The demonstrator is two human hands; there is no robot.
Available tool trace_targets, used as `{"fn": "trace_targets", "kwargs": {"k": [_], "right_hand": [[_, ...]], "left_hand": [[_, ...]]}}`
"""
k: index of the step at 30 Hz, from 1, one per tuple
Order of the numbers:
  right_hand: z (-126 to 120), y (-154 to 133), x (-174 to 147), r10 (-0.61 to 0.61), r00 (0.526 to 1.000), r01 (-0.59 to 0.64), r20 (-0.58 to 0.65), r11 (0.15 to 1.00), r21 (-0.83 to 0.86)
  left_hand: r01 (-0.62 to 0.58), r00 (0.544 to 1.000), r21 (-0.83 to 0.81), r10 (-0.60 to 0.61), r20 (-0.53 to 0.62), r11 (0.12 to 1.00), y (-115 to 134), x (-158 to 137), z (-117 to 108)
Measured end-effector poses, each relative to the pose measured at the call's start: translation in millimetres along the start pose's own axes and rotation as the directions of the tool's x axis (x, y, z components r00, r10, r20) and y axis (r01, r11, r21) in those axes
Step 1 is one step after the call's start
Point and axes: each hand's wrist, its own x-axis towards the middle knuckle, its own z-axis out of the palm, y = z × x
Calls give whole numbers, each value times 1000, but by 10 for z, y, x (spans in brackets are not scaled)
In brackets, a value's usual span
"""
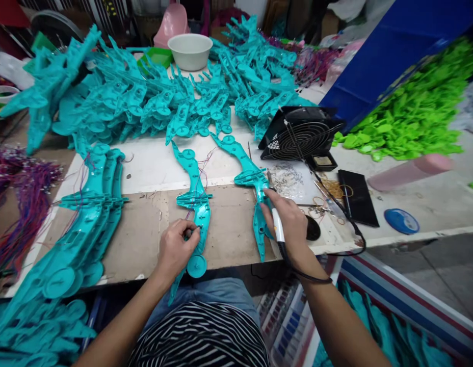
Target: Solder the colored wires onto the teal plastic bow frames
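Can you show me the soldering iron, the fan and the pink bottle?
Soldering iron (277, 226), head view: on its white handle.
Black fan (310, 138), head view: on its round grille.
Pink bottle (408, 173), head view: on its side.

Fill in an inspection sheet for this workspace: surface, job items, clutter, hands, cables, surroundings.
Surface: white worktable, marked, with a brown panel along its front.
Job items: left turquoise piece with thin wires across it; right turquoise piece apart from it.
Clutter: black fan, pink cylinder.
Hands: left hand at the left piece, grip unclear; right hand holds white-handled tool.
Cables: black cable crosses right forearm.
Surroundings: green pieces far right.
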Motion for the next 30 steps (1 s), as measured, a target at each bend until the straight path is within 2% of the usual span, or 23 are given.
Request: {"fn": "trace_targets", "kwargs": {"k": [2,5,9,14,17,20,23,25,26,30], "right_hand": [[28,8,20,2,999,0,51,999,-42],[64,-5,53,19,998,-15,62,998,-53],[99,-157,11,17,999,-18,47,1000,23],[69,-449,-123,-95,995,92,13,985,142],[76,-581,66,-198,980,198,-14,972,128],[207,-762,486,-354,933,339,56,923,183],[455,-1015,857,-532,816,468,226,837,283],[630,-1165,966,-622,737,533,266,776,337],[703,-1220,979,-650,715,556,260,753,353],[831,-1270,931,-687,700,601,196,714,359]], "left_hand": [[-65,998,83,66,-15,994,4,-64,-12],[-150,989,237,150,19,960,1,-194,-22],[-167,986,345,149,79,924,-92,-305,-97],[-208,978,389,175,117,898,-410,-304,-460],[-300,954,398,263,145,867,-593,-325,-692],[-375,926,418,352,135,828,-685,-376,-798],[-422,903,431,412,121,798,-713,-428,-797],[-444,892,423,434,127,790,-724,-448,-780],[-452,889,417,438,135,789,-729,-454,-774],[-446,895,387,411,175,807,-724,-445,-774]]}}
